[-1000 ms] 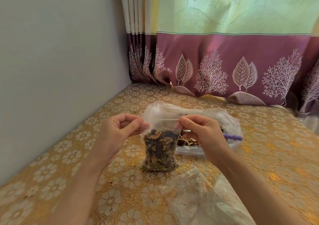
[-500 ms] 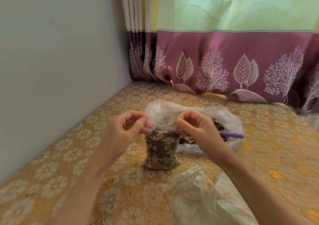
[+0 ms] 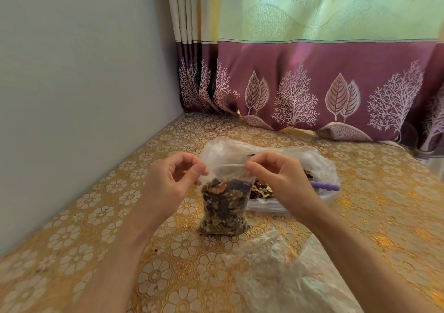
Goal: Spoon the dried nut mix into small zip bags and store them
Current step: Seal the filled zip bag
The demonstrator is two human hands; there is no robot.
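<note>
A small clear zip bag (image 3: 224, 207) full of dark dried nut mix stands upright on the gold floral tablecloth (image 3: 96, 216). My left hand (image 3: 173, 180) pinches the left end of its zip strip. My right hand (image 3: 276, 178) pinches the right end with thumb and forefinger. Behind it lies a large clear bag (image 3: 319, 166) holding more nut mix, with a purple spoon handle (image 3: 325, 187) sticking out to the right. My right hand hides part of the large bag and the spoon's bowl.
A crumpled heap of clear plastic bags (image 3: 276, 276) lies near the front, under my right forearm. A grey wall (image 3: 72, 96) borders the table on the left. A green and maroon curtain (image 3: 312, 84) hangs along the back edge.
My fingers have shifted slightly along the top of the small bag, which stays upright in the same spot. The view has moved a little.
</note>
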